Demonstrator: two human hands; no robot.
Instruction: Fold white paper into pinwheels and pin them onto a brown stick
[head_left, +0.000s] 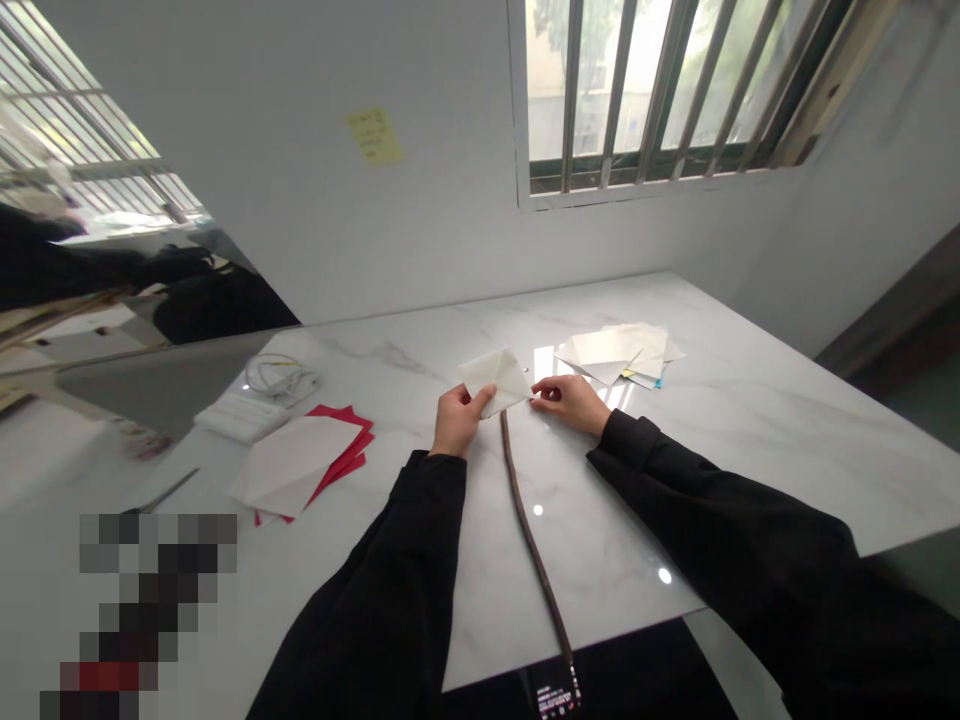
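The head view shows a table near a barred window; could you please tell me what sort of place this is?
It looks like an indoor work corner, perhaps in an office or workshop: a marble-patterned table bearing loose pale papers, and a yellow note on the wall.

The envelope (508, 374) is matt paper, the tabletop (750, 400) smooth, glossy and marble-look, the sleeves (397, 560) matt cloth.

The folded paper (504, 374) is pale cream, the sleeves (390, 570) plain black, and the desk (765, 420) white with soft grey marble veining. The cord (520, 505) is dark brown, the sheets (296, 462) at left red and off-white, the papers (600, 350) at right off-white with slivers of yellow and blue, the sticky note (373, 137) yellow.
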